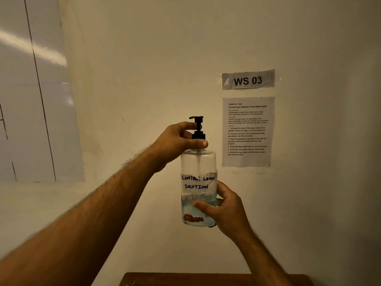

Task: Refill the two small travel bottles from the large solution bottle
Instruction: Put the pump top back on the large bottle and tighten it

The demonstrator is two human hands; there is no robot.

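While a brown wooden surface shows at the bottom edge, the right hand curls thumb and fingers round the lower part of the large solution bottle, held upright in the air before the wall. Higher up, the left hand pinches the black pump cap at its collar. Behind, a "WS 03" sign and an instruction sheet are stuck to the wall.

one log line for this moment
left hand grips pump cap | right hand holds solution bottle upright, lifted | cap on | travel bottles unseen
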